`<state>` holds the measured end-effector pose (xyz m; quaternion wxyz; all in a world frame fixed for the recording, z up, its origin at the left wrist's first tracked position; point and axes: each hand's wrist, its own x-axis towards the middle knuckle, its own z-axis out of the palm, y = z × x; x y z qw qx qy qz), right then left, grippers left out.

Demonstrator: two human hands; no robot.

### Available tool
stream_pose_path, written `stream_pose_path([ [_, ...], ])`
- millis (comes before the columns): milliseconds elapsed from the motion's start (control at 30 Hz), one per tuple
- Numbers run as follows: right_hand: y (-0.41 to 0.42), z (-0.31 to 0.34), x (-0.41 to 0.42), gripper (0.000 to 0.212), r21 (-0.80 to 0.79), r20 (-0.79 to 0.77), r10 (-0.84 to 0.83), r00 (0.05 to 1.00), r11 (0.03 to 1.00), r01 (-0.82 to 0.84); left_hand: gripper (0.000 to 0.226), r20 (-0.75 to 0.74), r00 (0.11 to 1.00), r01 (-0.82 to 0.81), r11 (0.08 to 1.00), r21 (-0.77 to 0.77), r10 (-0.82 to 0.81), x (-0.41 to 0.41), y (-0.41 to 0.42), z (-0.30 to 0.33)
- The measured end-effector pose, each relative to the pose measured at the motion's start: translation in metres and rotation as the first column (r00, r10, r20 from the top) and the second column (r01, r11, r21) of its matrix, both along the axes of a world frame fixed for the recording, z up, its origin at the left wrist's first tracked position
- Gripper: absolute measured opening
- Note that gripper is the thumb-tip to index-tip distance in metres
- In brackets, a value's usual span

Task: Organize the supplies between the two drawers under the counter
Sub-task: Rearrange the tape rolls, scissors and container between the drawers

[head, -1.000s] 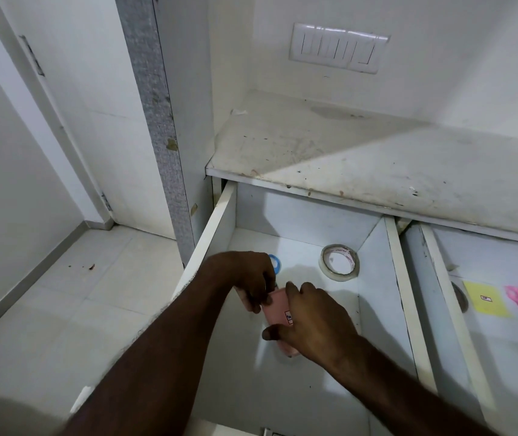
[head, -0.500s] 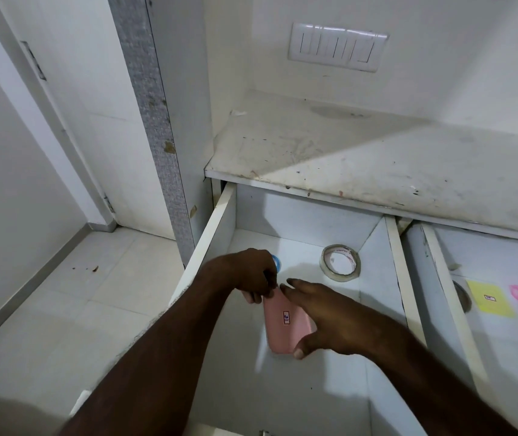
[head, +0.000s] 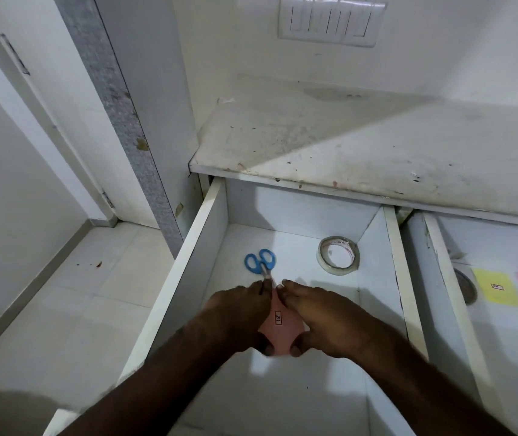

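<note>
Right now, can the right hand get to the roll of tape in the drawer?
Probably yes. The tape roll lies uncovered in the same left drawer, just beyond the right hand, with nothing between. But that hand would first have to let go of the pink pad.

One head-worn view looks forward and steeply down from close above the fingers (head: 262, 286), into the open left drawer (head: 188, 262). The table (head: 361, 143) lies beyond the fingers, the right drawer (head: 433, 265) to their right, floor tiles (head: 62, 294) to their left.
</note>
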<state>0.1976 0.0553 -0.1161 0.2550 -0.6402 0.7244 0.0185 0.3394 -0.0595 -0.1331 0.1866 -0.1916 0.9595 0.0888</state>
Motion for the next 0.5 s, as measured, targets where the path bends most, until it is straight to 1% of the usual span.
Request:
stream_pose_path([
  [100,-0.001,-0.002,0.005,0.091,-0.010,-0.173,0.034,0.984,0.999,-0.037,0.103,0.032,0.999,-0.015,0.998,-0.057,0.017,0.002,0.008,-0.003],
  [167,-0.003,-0.002,0.010,0.093,-0.010,-0.239,0.034,0.970,0.999,-0.038,0.104,0.020,1.000,-0.016,0.999,-0.051,0.017,0.004,0.006,-0.003],
  [233,-0.004,0.004,0.013,0.093,0.015,-0.269,0.027,0.963,1.000,-0.024,0.108,0.006,1.000,-0.016,1.000,-0.023,0.016,0.007,0.004,-0.002],
  [300,-0.003,0.016,0.015,0.078,0.008,-0.305,-0.001,0.952,1.000,0.004,0.110,-0.001,0.998,-0.056,0.998,-0.039,0.056,0.008,-0.001,0.003],
  [367,-0.002,0.026,0.012,0.062,-0.021,-0.348,-0.044,0.936,0.999,0.039,0.101,-0.030,0.993,-0.120,0.986,-0.120,0.117,0.008,-0.007,0.011],
  [400,-0.001,0.030,0.007,0.059,-0.048,-0.363,-0.068,0.929,0.997,0.054,0.093,-0.051,0.989,-0.142,0.977,-0.158,0.136,0.009,-0.010,0.017],
  [433,0.000,0.031,0.001,0.057,-0.066,-0.367,-0.086,0.926,0.996,0.066,0.087,-0.064,0.986,-0.160,0.974,-0.160,0.151,0.010,-0.011,0.022],
  [467,0.001,0.032,-0.006,0.059,-0.076,-0.347,-0.083,0.934,0.995,0.061,0.083,-0.075,0.984,-0.172,0.976,-0.130,0.164,0.010,-0.010,0.025],
  [500,0.002,0.031,-0.011,0.064,-0.061,-0.290,-0.067,0.955,0.997,0.051,0.083,-0.068,0.984,-0.172,0.982,-0.083,0.166,0.012,-0.006,0.025],
])
